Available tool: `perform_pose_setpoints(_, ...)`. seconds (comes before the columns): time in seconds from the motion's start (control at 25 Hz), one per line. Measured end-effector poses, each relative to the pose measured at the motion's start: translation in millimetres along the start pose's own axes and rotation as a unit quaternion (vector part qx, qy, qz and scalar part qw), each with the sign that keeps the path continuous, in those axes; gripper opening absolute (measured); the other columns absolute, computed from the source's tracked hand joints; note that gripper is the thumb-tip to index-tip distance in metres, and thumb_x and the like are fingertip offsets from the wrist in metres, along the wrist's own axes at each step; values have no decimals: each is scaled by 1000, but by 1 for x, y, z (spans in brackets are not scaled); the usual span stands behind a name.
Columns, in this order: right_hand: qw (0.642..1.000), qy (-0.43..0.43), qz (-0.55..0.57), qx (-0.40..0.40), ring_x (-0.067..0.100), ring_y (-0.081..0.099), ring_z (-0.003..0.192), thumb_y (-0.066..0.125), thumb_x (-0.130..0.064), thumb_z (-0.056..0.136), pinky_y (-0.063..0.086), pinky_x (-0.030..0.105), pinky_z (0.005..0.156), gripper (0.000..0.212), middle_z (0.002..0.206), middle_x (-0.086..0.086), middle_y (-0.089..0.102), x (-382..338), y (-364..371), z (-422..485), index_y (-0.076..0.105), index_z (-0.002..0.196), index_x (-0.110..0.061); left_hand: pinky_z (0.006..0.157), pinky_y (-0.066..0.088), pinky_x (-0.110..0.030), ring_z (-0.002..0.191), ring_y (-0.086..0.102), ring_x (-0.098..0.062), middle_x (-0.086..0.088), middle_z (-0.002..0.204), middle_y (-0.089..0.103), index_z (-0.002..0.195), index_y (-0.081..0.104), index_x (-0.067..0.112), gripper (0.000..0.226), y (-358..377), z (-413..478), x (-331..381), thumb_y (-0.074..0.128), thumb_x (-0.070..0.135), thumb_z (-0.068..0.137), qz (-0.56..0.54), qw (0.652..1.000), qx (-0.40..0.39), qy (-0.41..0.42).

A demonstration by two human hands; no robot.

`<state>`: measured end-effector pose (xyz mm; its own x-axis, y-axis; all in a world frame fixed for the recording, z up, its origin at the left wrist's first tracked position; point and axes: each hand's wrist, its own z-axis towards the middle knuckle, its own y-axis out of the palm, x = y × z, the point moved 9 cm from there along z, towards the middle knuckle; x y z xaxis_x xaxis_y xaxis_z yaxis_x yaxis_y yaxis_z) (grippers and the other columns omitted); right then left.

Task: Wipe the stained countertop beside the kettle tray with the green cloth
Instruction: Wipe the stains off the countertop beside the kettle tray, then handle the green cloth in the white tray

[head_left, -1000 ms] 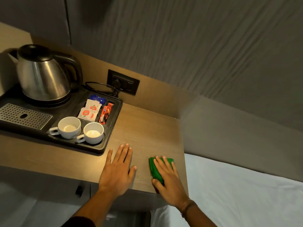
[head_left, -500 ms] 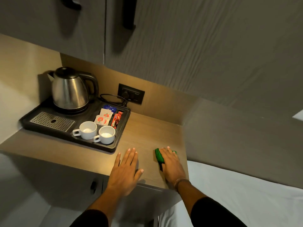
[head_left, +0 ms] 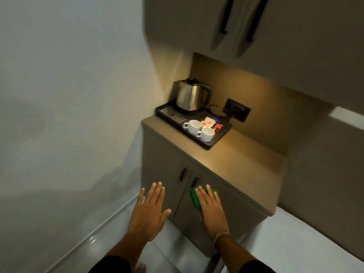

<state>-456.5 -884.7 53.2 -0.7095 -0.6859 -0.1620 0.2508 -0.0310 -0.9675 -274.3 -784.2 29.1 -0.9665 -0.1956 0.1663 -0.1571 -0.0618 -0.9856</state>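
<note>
The wooden countertop tops a low cabinet, lit from above. At its far left stands the black kettle tray with a steel kettle, two white cups and sachets. My right hand is held flat in the air below and in front of the counter, with the green cloth under its fingers. My left hand is beside it, flat, fingers spread, holding nothing. Both hands are away from the countertop.
Two cabinet doors with dark handles lie below the counter. A wall socket with a cable sits behind the tray. Overhead cupboards hang above. A white bed is at the right, a white wall at the left.
Both hands have come off the countertop, the right one taking the cloth with it. The view has pulled back and away, so the counter now looks far off.
</note>
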Motion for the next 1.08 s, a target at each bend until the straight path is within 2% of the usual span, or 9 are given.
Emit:
perform_pose_setpoints(0.08,1000,26,9,-2,26,1,158,53,9,89,-5,43,126,83,170,1,22,-11,8,-6,23,161,-20,127,0,-57,157,-8,-27,-8,171,-4,162,0,13,83,-6,-22,-13,3,66,99,1,1000,3,-18)
perform_pose_setpoints(0.2,993,-90,56,-51,24,1,158,55,-1,94,-2,43,127,76,170,-1,22,-141,30,-30,23,161,-21,127,7,-58,158,4,-29,-12,171,9,162,11,10,83,-20,-141,-89,5,65,100,17,993,0,-120)
perform_pose_setpoints(0.32,980,-163,91,-68,24,2,158,55,-5,97,-2,43,128,74,169,-2,22,-254,54,-52,22,161,-22,123,-2,-55,157,-1,-29,-11,171,5,162,10,10,81,-31,-247,-158,10,63,101,26,975,26,-220)
perform_pose_setpoints(0.44,963,-231,112,-85,23,1,158,54,-8,100,-3,40,126,73,170,-3,20,-361,71,-72,18,162,-24,121,-8,-54,156,-2,-29,-9,171,4,162,10,11,82,-42,-336,-212,8,66,100,8,955,11,-296)
perform_pose_setpoints(0.6,931,-323,125,-116,23,-5,158,53,-10,101,-2,41,127,75,171,-4,14,-499,99,-115,13,162,-25,127,13,-59,156,16,-33,-13,170,20,160,21,9,86,-54,-453,-271,1,66,99,19,925,37,-378)
perform_pose_setpoints(0.72,910,-371,130,-130,21,-9,156,55,-9,100,-3,41,126,77,171,-3,14,-599,117,-150,12,162,-25,122,-12,-50,157,9,-34,-13,171,15,161,19,11,83,-61,-533,-313,10,65,99,26,905,38,-424)
perform_pose_setpoints(0.8,898,-392,132,-148,21,-8,156,58,-6,98,-2,42,125,79,171,-2,16,-666,130,-175,15,162,-25,119,-19,-49,157,2,-34,-13,171,8,162,13,12,78,-65,-587,-351,24,63,104,32,888,34,-458)
perform_pose_setpoints(0.88,888,-409,134,-159,24,0,157,64,-4,94,3,43,125,84,170,-1,21,-727,139,-194,19,161,-26,123,-18,-52,157,-7,-33,-10,172,-1,163,2,14,79,-66,-633,-391,31,60,105,14,872,31,-489)
perform_pose_setpoints(1.08,879,-432,109,-172,24,2,157,69,-21,97,5,46,125,83,171,0,18,-844,164,-203,17,161,-24,127,-5,-54,153,-23,-32,-8,169,-18,159,-15,17,79,-59,-693,-489,18,63,104,10,864,6,-503)
